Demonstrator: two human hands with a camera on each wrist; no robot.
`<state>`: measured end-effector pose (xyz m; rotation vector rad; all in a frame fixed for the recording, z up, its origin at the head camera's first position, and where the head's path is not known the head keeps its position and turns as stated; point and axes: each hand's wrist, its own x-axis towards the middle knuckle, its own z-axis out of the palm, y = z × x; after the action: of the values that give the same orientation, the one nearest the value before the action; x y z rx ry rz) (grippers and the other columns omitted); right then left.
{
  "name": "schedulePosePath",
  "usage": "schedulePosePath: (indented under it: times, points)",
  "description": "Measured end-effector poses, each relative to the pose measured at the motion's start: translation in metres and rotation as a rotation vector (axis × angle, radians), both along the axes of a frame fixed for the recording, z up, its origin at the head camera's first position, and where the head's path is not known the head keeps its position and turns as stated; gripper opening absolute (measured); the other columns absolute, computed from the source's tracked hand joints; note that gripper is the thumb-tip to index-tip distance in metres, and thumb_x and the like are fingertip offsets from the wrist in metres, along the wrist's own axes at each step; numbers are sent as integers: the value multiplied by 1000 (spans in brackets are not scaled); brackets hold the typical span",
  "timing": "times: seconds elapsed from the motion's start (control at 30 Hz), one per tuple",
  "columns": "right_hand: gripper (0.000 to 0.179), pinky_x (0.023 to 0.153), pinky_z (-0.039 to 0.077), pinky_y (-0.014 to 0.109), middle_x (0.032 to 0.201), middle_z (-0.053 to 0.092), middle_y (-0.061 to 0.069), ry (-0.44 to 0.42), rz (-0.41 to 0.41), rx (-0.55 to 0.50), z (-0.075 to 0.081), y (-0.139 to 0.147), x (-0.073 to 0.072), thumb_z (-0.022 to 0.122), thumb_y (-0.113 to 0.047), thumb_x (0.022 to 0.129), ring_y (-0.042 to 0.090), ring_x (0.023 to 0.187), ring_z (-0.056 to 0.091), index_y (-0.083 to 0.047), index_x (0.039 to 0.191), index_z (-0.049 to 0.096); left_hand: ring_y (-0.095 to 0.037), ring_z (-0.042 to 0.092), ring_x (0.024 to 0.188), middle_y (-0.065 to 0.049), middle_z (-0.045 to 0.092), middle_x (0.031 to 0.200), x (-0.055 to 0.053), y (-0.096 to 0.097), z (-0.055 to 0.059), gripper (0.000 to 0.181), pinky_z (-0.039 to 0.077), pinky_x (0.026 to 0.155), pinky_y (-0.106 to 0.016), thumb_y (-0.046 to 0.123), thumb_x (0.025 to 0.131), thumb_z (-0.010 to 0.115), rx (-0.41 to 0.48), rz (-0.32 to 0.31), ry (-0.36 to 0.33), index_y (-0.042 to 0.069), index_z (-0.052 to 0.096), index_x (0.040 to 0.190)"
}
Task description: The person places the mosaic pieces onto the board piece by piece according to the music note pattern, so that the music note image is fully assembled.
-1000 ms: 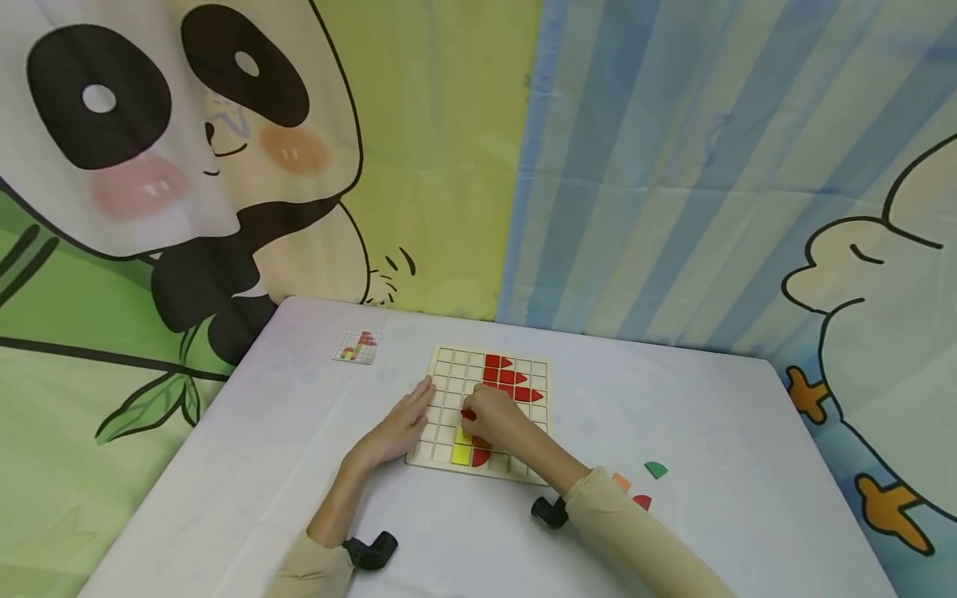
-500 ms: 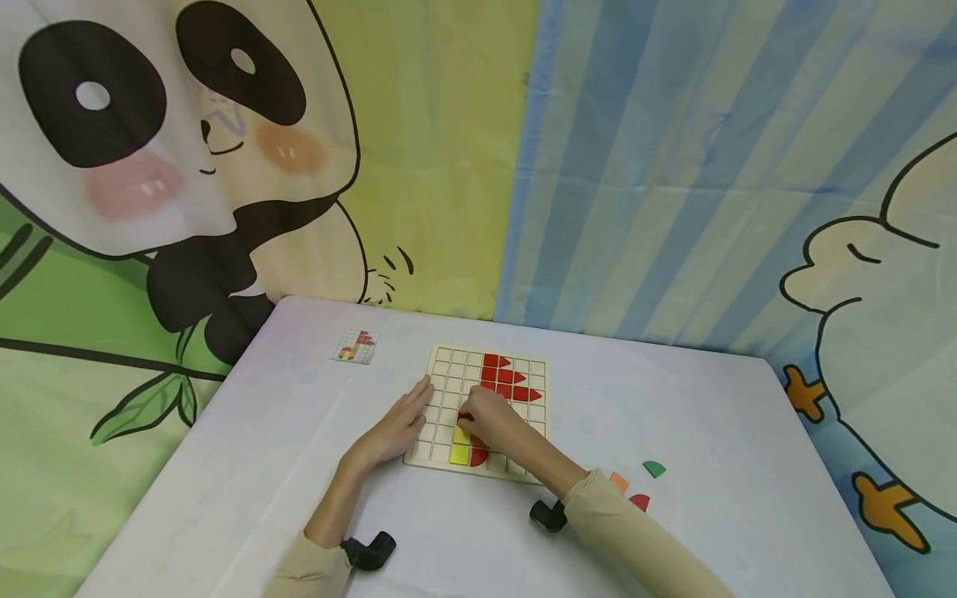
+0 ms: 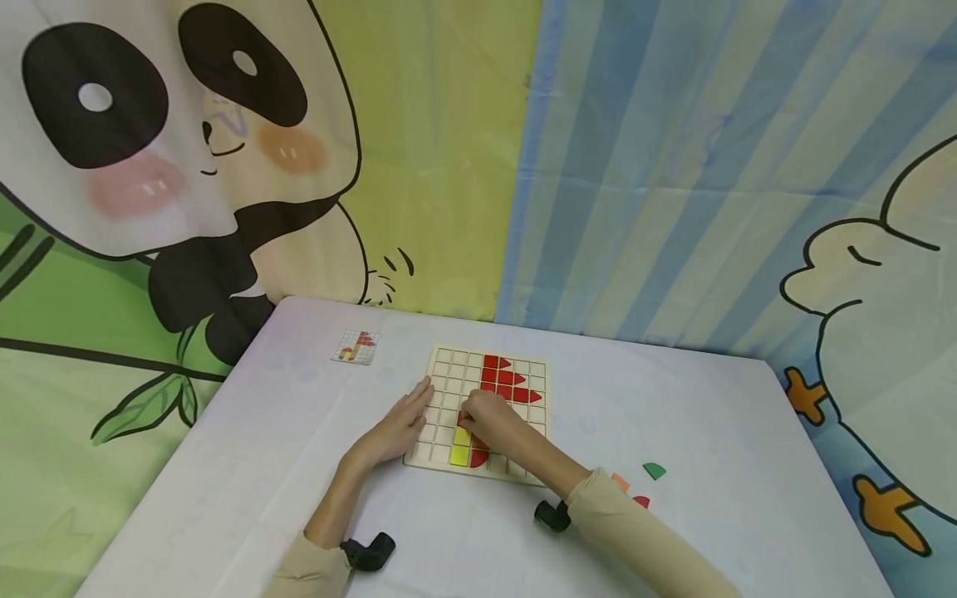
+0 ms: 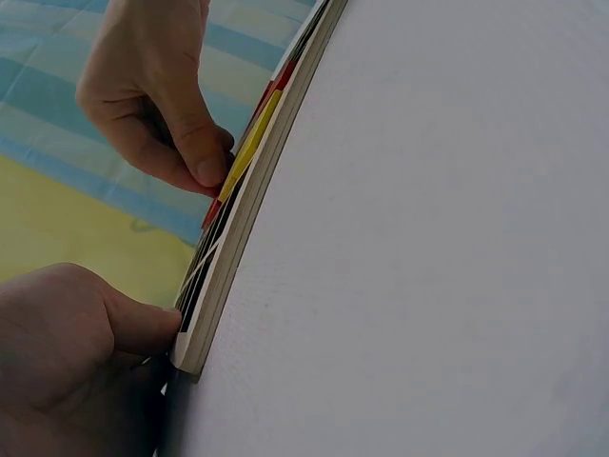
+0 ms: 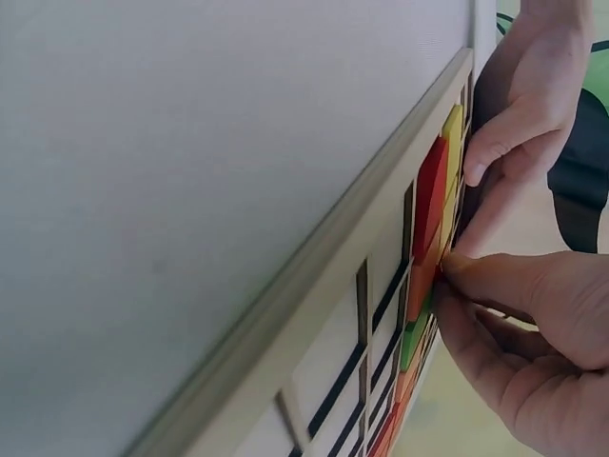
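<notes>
A pale wooden grid board (image 3: pixel 441 383) lies on the table. My left hand (image 3: pixel 396 430) rests along its left edge with the fingers extended; in the left wrist view the thumb (image 4: pixel 147 327) touches the board's corner. Over the middle cells, my right hand (image 3: pixel 495 422) pinches a small red piece (image 3: pixel 461 419) between thumb and index finger, at the board's surface. The fingers partly cover that piece. Just below it sit yellow square pieces (image 3: pixel 459 455) and a red rounded piece (image 3: pixel 478 458). Green (image 5: pixel 414 341) and orange pieces show beside the fingertips in the right wrist view.
Rows of red pieces (image 3: pixel 512 391) fill cells toward the board's top. A small pattern card (image 3: pixel 355 347) lies at the back left. Loose pieces lie by the right sleeve: green (image 3: pixel 654 471), orange (image 3: pixel 620 482) and red (image 3: pixel 641 502). A printed curtain (image 3: pixel 620 166) hangs behind the table.
My right fingers have shifted very slightly at the same cell, and a bit more of the red piece shows below them. The left hand stays put on the board.
</notes>
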<state>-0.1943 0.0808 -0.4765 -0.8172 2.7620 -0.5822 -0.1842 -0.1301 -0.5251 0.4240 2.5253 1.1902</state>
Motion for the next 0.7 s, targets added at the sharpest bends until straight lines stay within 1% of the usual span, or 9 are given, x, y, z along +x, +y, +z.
schedulePosePath:
  times: [0.1,0.2,0.3,0.37,0.43,0.53,0.63,0.7]
  points:
    - [12,64,52,18,89,71,7,7,40,-31,0,5,0,70,-3,97,13,74,59,-1,91,80,-36,5,161,-10,5,175,1,-1,0,58,5,130,-56,10,110,39,6,9,6,3,18,164]
    - [12,77,60,26,102,74,10,43,70,-68,1,16,4,70,-3,97,20,90,68,-1,101,80,-36,5,161,-11,5,175,1,1,-1,58,5,131,-54,9,110,38,7,7,11,2,18,164]
    - [17,89,62,37,113,74,11,90,55,-110,6,32,14,72,-6,96,27,106,69,-2,111,79,-35,5,162,-11,5,175,2,2,-3,58,5,131,-54,9,110,39,10,8,12,1,19,163]
    - [20,92,61,41,117,73,11,136,40,-121,10,48,23,74,-8,94,29,111,68,-3,113,78,-35,5,162,-11,6,175,2,2,-3,58,5,131,-54,8,109,40,15,14,8,1,20,163]
    - [24,92,61,42,118,72,11,163,13,-123,12,68,33,77,-8,92,29,112,68,-3,115,76,-34,6,162,-11,7,175,2,3,-4,58,6,131,-53,7,109,40,11,20,5,1,20,163]
    - [29,93,61,42,118,72,10,192,-43,-107,11,100,48,81,-8,89,28,112,68,-3,117,75,-34,6,162,-10,7,175,2,3,-3,59,6,131,-53,7,109,41,6,28,-3,2,21,164]
    - [33,92,61,43,119,71,10,186,-127,-101,7,133,60,82,-7,87,29,112,69,-1,119,74,-34,6,162,-10,7,175,2,3,-2,59,7,131,-53,8,109,41,0,34,-7,3,21,164]
    - [34,89,61,43,120,71,10,170,-182,-115,5,153,68,82,-6,87,30,109,70,-1,120,73,-33,6,162,-9,7,175,1,2,-1,58,7,132,-52,8,109,41,-5,37,-6,3,21,163]
